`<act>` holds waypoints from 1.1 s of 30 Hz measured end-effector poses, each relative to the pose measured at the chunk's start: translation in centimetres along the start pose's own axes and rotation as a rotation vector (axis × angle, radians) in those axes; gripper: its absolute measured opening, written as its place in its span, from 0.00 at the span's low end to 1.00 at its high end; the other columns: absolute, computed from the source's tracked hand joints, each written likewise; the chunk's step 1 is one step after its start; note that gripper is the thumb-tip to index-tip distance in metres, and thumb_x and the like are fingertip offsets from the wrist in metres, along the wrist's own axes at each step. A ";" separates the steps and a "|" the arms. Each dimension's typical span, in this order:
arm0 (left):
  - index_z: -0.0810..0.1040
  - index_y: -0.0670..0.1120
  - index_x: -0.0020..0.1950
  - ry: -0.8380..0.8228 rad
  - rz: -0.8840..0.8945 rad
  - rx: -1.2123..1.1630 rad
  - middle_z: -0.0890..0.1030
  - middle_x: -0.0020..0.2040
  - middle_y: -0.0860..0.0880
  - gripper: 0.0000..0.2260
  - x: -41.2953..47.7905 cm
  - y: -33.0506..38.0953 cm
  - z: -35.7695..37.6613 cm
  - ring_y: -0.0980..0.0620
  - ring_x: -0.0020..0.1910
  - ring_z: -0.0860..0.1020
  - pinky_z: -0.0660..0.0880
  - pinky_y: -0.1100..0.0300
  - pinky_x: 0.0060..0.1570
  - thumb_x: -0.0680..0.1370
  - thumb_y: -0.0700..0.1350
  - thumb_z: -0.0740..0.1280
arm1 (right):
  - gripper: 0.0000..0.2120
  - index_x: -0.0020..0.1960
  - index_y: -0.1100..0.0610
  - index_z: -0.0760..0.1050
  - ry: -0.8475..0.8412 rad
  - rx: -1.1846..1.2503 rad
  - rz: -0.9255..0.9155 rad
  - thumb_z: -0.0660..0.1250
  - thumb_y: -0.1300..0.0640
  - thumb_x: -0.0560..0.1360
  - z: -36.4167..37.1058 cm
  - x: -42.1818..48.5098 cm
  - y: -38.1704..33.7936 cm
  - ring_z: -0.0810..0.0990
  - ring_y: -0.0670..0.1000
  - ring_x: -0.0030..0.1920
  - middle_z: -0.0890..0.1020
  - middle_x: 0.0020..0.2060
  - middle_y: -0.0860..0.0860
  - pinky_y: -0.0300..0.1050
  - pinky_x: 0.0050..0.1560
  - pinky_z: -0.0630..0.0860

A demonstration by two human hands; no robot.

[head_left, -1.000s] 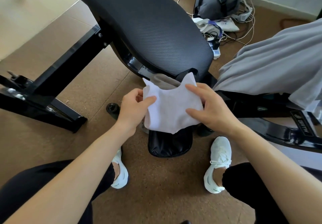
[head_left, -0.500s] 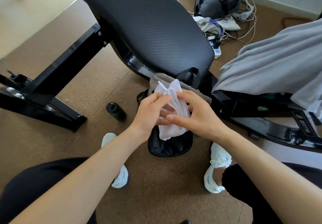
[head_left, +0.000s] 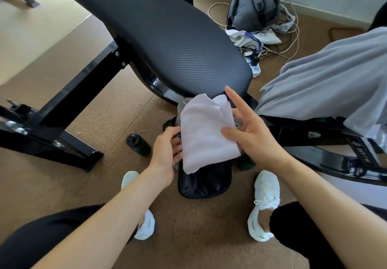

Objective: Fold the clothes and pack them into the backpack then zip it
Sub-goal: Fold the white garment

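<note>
A folded white cloth [head_left: 205,134] hangs over the open top of a black backpack [head_left: 205,183] that stands on the floor between my feet. My right hand [head_left: 255,141] pinches the cloth's right edge, thumb on top and the other fingers spread behind it. At the cloth's left edge, the fingers of my left hand [head_left: 165,153] curl on the backpack's rim, partly hidden under the cloth. A grey garment [head_left: 184,103] shows in the backpack's mouth behind the cloth. More grey clothing [head_left: 326,84] lies on the bench at the right.
A black padded bench [head_left: 167,38] on a steel frame [head_left: 69,105] rises just behind the backpack. A dark bottle [head_left: 138,144] stands on the floor to the left. A grey backpack [head_left: 253,3], cables and a power strip [head_left: 255,68] lie at the back.
The cloth, bunched between both hands half a second ago, is now a flat folded rectangle. My left hand has dropped to the backpack's rim and my right fingers have spread.
</note>
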State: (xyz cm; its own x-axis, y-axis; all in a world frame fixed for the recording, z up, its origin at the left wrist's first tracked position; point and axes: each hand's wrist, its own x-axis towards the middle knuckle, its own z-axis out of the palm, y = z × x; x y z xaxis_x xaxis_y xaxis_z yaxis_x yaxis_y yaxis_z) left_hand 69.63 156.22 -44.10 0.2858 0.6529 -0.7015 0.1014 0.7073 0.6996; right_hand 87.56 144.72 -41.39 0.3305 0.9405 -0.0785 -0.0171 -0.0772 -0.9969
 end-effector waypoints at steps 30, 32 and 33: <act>0.76 0.46 0.62 0.332 1.226 1.450 0.79 0.45 0.48 0.19 -0.3 -2.2 0.1 0.44 0.35 0.80 0.66 0.58 0.24 0.77 0.55 0.71 | 0.23 0.74 0.51 0.69 0.064 0.074 0.378 0.64 0.67 0.81 2.4 -0.6 2.3 0.84 0.54 0.57 0.81 0.60 0.56 0.55 0.53 0.84; 0.74 0.44 0.68 0.381 1.272 1.562 0.77 0.45 0.47 0.22 -0.5 -2.8 0.2 0.48 0.34 0.79 0.59 0.60 0.25 0.77 0.52 0.71 | 0.22 0.75 0.51 0.68 0.081 0.157 0.448 0.63 0.61 0.82 2.6 -0.4 2.3 0.83 0.57 0.59 0.80 0.63 0.57 0.60 0.57 0.82; 0.73 0.43 0.71 0.396 1.277 1.619 0.76 0.46 0.47 0.25 -0.6 -3.0 0.2 0.49 0.35 0.78 0.57 0.60 0.25 0.76 0.50 0.72 | 0.22 0.75 0.51 0.69 0.072 0.201 0.473 0.63 0.59 0.83 2.7 -0.3 2.3 0.83 0.58 0.60 0.80 0.64 0.57 0.62 0.59 0.81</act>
State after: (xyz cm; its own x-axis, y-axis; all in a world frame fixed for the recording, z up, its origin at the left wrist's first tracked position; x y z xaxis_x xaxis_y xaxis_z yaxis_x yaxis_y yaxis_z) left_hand 69.36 153.64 -45.75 0.7042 0.6337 0.3202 0.6655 -0.7462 0.0133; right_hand 84.91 145.18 -43.68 0.3069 0.7923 -0.5272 -0.3590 -0.4167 -0.8352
